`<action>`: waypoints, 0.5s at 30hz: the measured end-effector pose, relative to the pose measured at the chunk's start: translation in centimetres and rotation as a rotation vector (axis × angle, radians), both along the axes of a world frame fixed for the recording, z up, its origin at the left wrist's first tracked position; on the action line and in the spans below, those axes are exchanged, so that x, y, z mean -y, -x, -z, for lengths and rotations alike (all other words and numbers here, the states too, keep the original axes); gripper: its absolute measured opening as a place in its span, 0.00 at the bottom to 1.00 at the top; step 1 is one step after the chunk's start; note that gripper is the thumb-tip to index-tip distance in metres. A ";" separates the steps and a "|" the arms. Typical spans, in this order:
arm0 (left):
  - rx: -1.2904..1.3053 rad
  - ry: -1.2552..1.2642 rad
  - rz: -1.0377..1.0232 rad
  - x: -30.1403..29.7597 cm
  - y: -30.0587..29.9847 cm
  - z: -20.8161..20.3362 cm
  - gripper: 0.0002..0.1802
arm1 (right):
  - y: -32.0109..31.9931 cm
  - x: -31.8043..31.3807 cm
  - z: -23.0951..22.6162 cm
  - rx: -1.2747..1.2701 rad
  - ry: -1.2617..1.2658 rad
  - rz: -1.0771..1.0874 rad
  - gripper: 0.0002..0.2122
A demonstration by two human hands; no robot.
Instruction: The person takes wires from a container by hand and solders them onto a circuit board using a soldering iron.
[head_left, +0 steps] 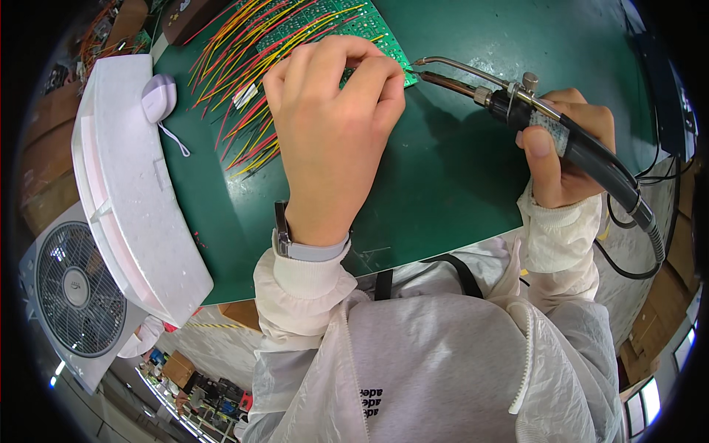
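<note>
My right hand (572, 151) is wrapped round the black handle of a soldering iron (509, 107), which has a thin metal feed tube (461, 66) clamped along its top. The iron's tip points left and reaches the near right corner of a green circuit board (395, 48). Over that board my left hand (332, 122) is bent into a pinch close to the tip; whatever its fingertips hold is hidden by the hand. Many red, yellow and black wires (236, 55) fan out leftward from the board, some passing under my left hand.
A white foam box (140, 192) stands along the left table edge, with a small pale lilac device (159, 97) and its strap on it. Beyond it is a box fan (77, 288). The iron's black cable (628, 275) loops down at right. Green mat (443, 199) covers the table.
</note>
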State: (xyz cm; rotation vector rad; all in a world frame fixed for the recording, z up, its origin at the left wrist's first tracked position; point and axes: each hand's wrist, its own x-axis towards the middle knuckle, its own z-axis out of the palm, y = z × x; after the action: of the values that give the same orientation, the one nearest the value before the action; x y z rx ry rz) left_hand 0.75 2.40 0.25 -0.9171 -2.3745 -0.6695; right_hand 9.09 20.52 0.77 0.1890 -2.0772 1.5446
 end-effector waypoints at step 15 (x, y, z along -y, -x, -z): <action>-0.006 0.038 0.002 -0.1 -0.1 -0.5 0.06 | 0.0 -0.2 0.1 -0.023 -0.045 0.022 0.14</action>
State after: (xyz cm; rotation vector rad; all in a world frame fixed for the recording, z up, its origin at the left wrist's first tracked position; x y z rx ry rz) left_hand 0.87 2.45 0.70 -0.9364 -2.3893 -0.6235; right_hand 9.07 20.70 0.68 0.1991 -2.0909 1.4769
